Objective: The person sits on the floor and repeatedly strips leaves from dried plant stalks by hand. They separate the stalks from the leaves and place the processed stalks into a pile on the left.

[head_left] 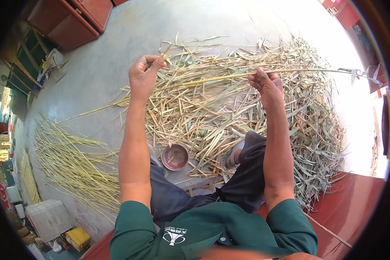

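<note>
A long, thin reed stalk [229, 77] stretches across in front of me, yellow-green toward the left and browner to the right, with grey-green leaves [374, 77] at its far right end. My right hand [268, 86] grips it near the middle, fingers closed. Raised above the stalk's left part, my left hand [146, 73] pinches a short tan strip of dry husk [167, 51] between thumb and fingers. Under both hands spreads a thick heap of stripped husks and leaves [208, 115]. Past my left forearm the stalk's thin left end runs over the floor.
A bundle of thin green stalks [69, 158] lies at my left. Between my legs stands a small round bowl [175, 157]. Red cabinets [69, 26] stand far left; a wire crate [50, 219] and a yellow container [78, 237] sit lower left. A red surface [355, 208] is at lower right.
</note>
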### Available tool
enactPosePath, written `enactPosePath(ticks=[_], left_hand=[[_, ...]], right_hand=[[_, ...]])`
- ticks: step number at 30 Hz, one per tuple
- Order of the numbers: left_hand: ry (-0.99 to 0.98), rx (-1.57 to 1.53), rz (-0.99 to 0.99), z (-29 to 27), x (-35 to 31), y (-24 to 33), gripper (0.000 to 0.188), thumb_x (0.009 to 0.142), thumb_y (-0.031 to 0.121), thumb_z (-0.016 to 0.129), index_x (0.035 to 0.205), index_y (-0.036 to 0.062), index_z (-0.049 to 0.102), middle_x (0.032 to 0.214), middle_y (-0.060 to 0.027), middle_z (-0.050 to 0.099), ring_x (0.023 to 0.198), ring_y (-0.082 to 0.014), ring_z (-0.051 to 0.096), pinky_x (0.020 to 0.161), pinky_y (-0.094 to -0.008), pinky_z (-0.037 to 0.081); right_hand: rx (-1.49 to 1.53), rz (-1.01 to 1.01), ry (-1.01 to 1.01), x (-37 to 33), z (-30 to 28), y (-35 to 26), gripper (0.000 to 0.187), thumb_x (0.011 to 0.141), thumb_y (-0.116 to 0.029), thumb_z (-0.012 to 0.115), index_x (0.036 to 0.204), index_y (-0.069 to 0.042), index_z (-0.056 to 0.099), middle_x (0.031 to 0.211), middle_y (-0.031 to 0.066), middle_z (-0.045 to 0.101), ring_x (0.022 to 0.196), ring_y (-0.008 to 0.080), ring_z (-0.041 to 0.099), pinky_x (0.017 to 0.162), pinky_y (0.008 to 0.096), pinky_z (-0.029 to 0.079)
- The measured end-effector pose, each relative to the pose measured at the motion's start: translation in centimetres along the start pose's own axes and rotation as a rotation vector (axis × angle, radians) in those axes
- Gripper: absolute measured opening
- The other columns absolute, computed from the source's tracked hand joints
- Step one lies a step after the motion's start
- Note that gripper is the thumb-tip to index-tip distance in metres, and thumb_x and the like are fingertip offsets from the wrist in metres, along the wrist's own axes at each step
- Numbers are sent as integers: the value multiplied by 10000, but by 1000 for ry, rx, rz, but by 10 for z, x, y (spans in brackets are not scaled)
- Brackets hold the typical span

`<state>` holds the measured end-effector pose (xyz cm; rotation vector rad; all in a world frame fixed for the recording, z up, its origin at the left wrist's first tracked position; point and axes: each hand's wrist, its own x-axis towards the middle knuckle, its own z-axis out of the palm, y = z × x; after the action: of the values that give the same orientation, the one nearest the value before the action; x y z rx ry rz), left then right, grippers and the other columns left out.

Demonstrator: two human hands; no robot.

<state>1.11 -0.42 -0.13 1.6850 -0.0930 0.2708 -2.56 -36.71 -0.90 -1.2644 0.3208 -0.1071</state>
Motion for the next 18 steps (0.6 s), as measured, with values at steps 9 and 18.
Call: enactPosePath(ticks=[9, 18], left_hand=[[-353, 753, 499, 37, -19, 12, 255, 860, 324, 740, 915, 76, 756, 882, -68, 734, 853, -254, 648, 792, -374, 413], [-337, 1160, 629, 37, -15, -3, 133, 834, 228, 734, 880, 105, 717, 710, -64, 676, 694, -290, 622, 702, -394, 409]], right_hand=[[109, -67, -9, -2, 10, 3, 239, 992, -168, 653, 1096, 34, 580, 949, 149, 697, 847, 225, 729, 717, 282, 640], [109, -128, -40, -2, 11, 8, 240, 993, -191, 658, 1080, 20, 585, 938, 139, 704, 825, 206, 730, 679, 263, 620]])
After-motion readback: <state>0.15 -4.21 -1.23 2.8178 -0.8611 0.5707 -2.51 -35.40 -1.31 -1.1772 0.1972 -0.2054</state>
